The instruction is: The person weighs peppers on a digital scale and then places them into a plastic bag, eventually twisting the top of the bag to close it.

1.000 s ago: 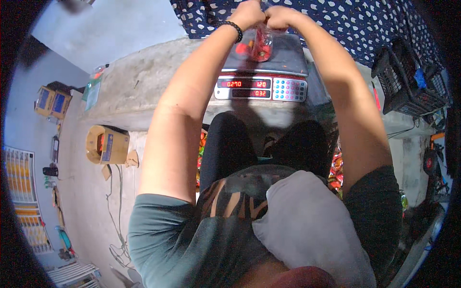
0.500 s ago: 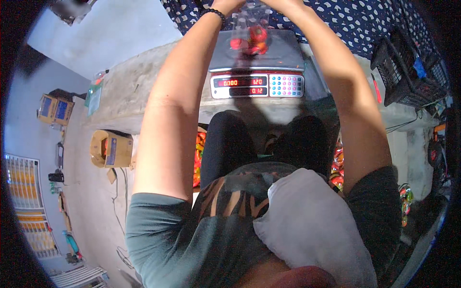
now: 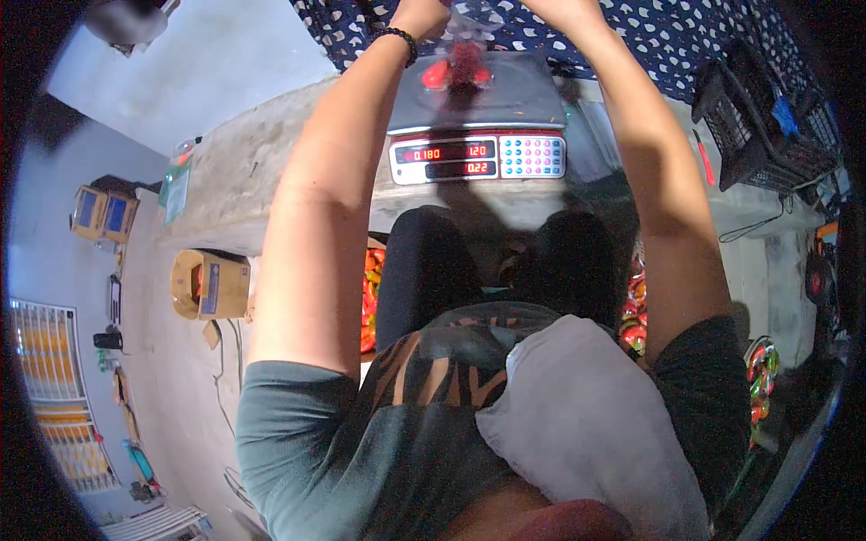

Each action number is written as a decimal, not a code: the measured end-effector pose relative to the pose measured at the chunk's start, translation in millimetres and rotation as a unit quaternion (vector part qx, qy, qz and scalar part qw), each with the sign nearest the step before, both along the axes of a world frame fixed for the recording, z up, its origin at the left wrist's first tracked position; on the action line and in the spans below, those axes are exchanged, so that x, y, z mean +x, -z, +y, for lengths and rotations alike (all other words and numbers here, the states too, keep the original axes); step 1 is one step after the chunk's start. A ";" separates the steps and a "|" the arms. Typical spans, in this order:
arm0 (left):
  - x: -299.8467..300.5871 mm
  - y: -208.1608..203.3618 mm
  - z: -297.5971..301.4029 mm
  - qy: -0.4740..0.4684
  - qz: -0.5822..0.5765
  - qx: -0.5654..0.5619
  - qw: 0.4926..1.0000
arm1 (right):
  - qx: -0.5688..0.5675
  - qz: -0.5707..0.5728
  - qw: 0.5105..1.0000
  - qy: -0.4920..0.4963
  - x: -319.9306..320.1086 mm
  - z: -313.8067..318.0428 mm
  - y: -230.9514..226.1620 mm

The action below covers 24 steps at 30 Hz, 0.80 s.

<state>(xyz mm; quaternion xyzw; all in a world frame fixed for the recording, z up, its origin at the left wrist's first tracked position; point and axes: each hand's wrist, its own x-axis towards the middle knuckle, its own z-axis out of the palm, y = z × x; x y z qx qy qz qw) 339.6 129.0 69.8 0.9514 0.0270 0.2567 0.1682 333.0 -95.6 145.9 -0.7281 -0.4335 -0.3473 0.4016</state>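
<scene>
A clear plastic bag [image 3: 476, 27] rises from the weighing scale's grey pan [image 3: 528, 95], with several shiny red fruits [image 3: 437, 75], tomatoes or peppers, at its bottom. My left hand [image 3: 422, 16], below which a dark beaded bracelet circles the wrist, has its fingers curled at the bag's upper left side. On the other side, my right hand [image 3: 564, 9] is partly cut off by the top edge, so its fingers do not show. Lit red digits and a keypad [image 3: 532, 157] face me on the scale's front [image 3: 410, 171].
The scale stands on a concrete counter [image 3: 244, 135]. A patterned dark blue cloth [image 3: 649, 50] hangs behind it. Black crates [image 3: 749, 126] and a red-handled tool [image 3: 706, 160] lie to the right. Red and green produce [image 3: 370, 298] sits below the counter, left of my legs. A cardboard box [image 3: 212, 284] is further left.
My right hand has moved right, away from the left one, and the bag's top has spread wider. The red fruits have shifted slightly on the pan. The scale's lit digits have changed.
</scene>
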 end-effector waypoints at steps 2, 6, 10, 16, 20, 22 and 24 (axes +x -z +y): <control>5.9 8.9 24.1 -0.040 0.033 0.008 0.999 | 0.005 0.001 1.000 -0.012 -3.4 4.6 -1.0; 16.8 32.3 0.1 0.023 0.101 -0.012 0.995 | 0.003 0.049 0.999 0.016 7.2 -12.7 7.5; 0.8 50.9 16.8 0.027 0.069 -0.097 0.993 | 0.002 0.114 0.993 -0.003 -2.9 -20.9 9.3; -39.8 71.1 48.1 0.011 -0.042 -0.071 0.997 | 0.032 0.274 0.953 -0.123 -9.6 -23.3 15.9; -62.2 64.4 47.3 -0.029 0.007 -0.136 0.990 | 0.005 0.219 0.971 -0.101 5.0 -13.9 31.5; -73.3 59.2 47.4 -0.060 0.088 -0.223 0.969 | 0.028 0.228 0.963 -0.142 7.9 -2.0 42.0; -86.3 57.0 44.3 0.005 0.038 -0.257 0.966 | 0.016 0.165 0.979 -0.120 -7.7 11.9 37.1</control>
